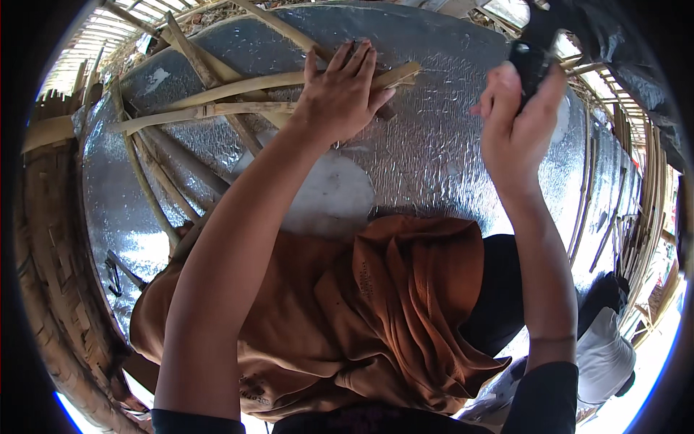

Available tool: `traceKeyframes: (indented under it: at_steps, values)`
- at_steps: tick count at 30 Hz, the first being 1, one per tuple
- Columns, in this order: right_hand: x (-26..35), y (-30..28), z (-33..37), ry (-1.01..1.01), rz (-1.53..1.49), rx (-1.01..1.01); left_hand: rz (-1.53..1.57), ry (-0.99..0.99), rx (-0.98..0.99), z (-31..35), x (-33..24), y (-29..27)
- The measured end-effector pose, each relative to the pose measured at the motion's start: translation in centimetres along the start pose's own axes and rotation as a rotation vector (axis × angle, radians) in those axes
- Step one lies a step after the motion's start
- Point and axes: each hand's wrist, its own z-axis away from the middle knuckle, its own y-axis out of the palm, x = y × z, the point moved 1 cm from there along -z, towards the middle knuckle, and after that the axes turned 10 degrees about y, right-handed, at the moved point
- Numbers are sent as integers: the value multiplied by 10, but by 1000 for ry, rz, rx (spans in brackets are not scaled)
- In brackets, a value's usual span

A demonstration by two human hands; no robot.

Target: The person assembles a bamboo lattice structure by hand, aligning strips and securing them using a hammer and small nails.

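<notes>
My left hand [340,94] lies palm down with its fingers spread, pressing across split bamboo strips [249,85]. Their cut ends [401,74] stick out to the right past my thumb, and the hand hides the part between. My right hand [519,130] is raised at the upper right, closed around a black-handled tool [533,61]. Motion and dark surroundings blur the tool's far end, so its kind is unclear. Beneath both hands spreads a silvery foil sheet [441,145].
Brown cloth [361,311] covers my lap. More bamboo pieces and sticks [163,173] lie crossed on the foil at left. A woven bamboo wall [65,239] rises at the left rim, upright bamboo slats [647,195] at the right. Pale fabric [603,354] sits at lower right.
</notes>
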Motion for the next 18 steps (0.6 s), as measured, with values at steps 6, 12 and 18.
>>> traceKeyframes:
  at_steps: [6,12,18]
  values:
    - [-20,21,14,291,517,399,13,-16,-12,7,-2,3]
    - [-43,14,5,-163,60,-151,13,-23,-55,3,-2,3]
    - [-13,3,-5,-130,-79,-33,-26,-26,-16,-3,-4,-4]
